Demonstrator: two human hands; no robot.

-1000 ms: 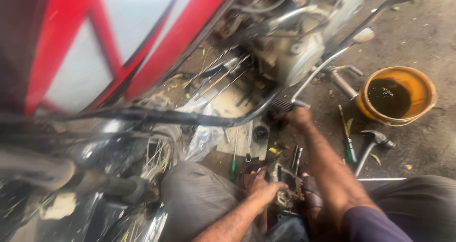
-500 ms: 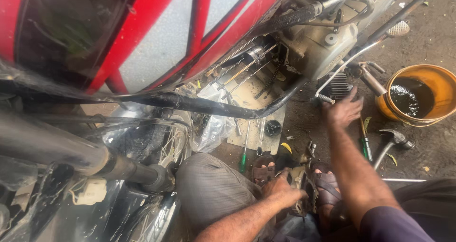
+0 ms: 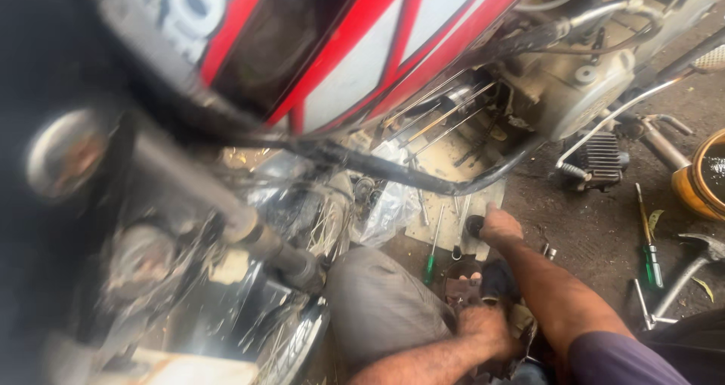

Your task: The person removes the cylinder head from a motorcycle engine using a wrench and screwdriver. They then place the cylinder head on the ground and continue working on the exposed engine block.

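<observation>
We see the right hand point(image 3: 498, 226) stretched out to the floor under the red motorcycle point(image 3: 362, 45), its fingers closed around a small dark round part point(image 3: 475, 225) lying on a pale sheet point(image 3: 445, 230). The left hand point(image 3: 483, 326) sits near the knee, fingers clenched on a dirty metal part point(image 3: 462, 288). A green-handled screwdriver point(image 3: 432, 258) lies just beside the sheet; another screwdriver point(image 3: 648, 241) and a hammer point(image 3: 691, 260) lie well apart, near an orange bucket point(image 3: 698, 185).

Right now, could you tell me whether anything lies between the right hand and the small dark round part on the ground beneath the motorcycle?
Nothing visible does. The right hand is already at the small dark round part, fingers against it. The green screwdriver lies just to the side, not between them.
</observation>
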